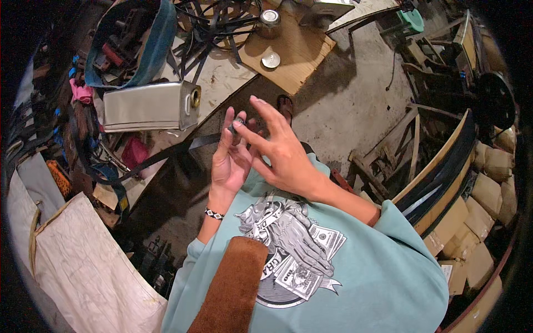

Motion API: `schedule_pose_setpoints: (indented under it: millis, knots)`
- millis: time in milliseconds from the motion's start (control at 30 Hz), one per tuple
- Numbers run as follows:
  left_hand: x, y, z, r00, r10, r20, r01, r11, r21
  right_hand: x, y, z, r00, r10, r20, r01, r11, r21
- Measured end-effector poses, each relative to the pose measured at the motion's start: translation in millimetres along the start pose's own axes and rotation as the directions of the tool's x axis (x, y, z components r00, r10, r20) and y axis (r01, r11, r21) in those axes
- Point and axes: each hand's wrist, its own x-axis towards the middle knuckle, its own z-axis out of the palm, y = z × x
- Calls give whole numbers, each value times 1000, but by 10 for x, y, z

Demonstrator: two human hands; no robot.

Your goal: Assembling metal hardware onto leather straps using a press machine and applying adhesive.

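Observation:
My left hand is raised in front of me, palm up, its fingers curled round the end of a black strap. A small dark, slightly shiny piece shows between its fingertips; it may be the strap's end or a fitting, I cannot tell which. The strap trails left from this hand over the bench edge. My right hand comes in from the right with its fingers apart. One of its fingertips rests on the dark piece, while another finger stretches out above it. Part of its thumb side overlaps the left hand.
On the bench stand a metal can, a wooden board with a glass jar and a round lid, and tangled black straps. A blue band rises behind. At right are wooden frames and cardboard pieces.

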Motion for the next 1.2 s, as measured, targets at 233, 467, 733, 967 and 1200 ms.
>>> schedule_pose_setpoints:
  millis: [233, 467, 733, 967, 1200]
  knots:
    - [-20, -28, -63, 1000, 1, 22, -1, 1000, -12, 2, 5, -49, 1000, -13, 11, 14, 999, -30]
    - [3, -39, -69, 1000, 27, 15, -26, 998, -50, 9, -78, -89, 996, -71, 49, 74, 995, -67]
    - [-13, -29, -69, 999, -3, 36, 6, 997, -72, -19, 15, -97, 999, -42, -23, 40, 995, -94]
    - [-27, -12, -117, 1000, 0, 15, 1, 998, -68, -45, -14, -106, 998, -55, 19, 56, 997, -49]
    - [-32, 3, -110, 999, -32, 4, 33, 996, -81, -1, 35, 2, 997, -72, -9, 71, 992, -104]
